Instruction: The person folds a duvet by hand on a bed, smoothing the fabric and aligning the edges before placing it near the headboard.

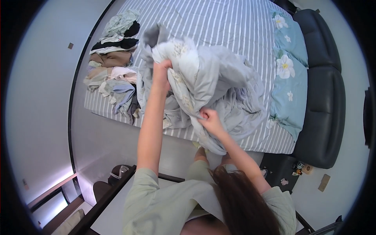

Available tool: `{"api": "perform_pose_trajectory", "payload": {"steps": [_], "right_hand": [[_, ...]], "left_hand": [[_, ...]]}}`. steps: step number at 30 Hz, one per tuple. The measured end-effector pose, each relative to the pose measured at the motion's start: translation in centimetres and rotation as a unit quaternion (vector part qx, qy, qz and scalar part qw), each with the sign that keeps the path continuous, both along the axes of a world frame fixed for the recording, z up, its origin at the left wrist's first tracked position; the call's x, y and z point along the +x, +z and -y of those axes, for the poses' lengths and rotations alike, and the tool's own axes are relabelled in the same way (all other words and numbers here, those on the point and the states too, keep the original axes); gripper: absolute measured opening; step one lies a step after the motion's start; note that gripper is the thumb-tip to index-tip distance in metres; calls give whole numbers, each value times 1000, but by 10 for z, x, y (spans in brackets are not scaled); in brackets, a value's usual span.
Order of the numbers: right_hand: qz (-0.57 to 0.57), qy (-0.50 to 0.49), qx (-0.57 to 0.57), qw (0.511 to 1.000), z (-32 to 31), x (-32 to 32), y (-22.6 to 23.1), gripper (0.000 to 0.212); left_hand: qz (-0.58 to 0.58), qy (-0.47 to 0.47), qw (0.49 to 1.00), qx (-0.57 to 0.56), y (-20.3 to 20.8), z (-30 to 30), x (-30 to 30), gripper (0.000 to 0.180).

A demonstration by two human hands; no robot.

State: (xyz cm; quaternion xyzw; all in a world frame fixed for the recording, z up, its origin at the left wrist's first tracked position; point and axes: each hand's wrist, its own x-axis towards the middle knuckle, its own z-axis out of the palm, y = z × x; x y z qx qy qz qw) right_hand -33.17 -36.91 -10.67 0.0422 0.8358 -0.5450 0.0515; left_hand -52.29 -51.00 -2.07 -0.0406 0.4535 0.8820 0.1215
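Left hand [161,75]: fingers curled into a fist, clamped on a gathered edge of the cover [207,70]; back of the hand turned up.
Right hand [212,123]: thumb and fingers pressed together on a narrow fold of the same cover, nearer the body and lower than the left.
Left arm [149,131]: reached well forward, nearly straight, bare below a short sleeve.
Right arm [244,160]: slanting forward and inward from the shoulder, the hand in front of the trunk.
Cover, position: heaped on the near middle of the bed [219,19], partly lifted between and beyond the hands, one end hanging over the near edge by the legs.
Cover, look: soft, loosely bunched, deeply creased; pale grey on one face, whitish with a faint beige floral print on the other; a darker grey fold at the far left tip.
Bedsheet [256,43]: grey with white stripes, spread beneath the heap.
Clothes [111,58]: piled in a row at the left end; black, brown, pink, pale green, blue.
Pillows [288,96]: two, blue-green with white flowers, at the right end.
Headboard [323,88]: black, padded, behind the pillows.
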Motion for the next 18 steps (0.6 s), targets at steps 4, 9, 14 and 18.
{"api": "perform_pose_trajectory", "payload": {"steps": [4, 9, 14, 18], "right_hand": [[-128, -86, -162, 975, -5, -28, 28, 14], [28, -220, -447, 867, -12, -39, 31, 41], [124, -91, -318, 936, 4, -45, -39, 56], [304, -11, -157, 939, 13, -30, -76, 76]], "left_hand": [[17, -38, 998, 41, 18, 24, 2, 38], [161, -33, 986, 13, -63, 56, 97, 58], [288, -105, 937, -165, -171, 72, 226, 70], [326, -96, 902, -267, -180, 67, 246, 64]]}}
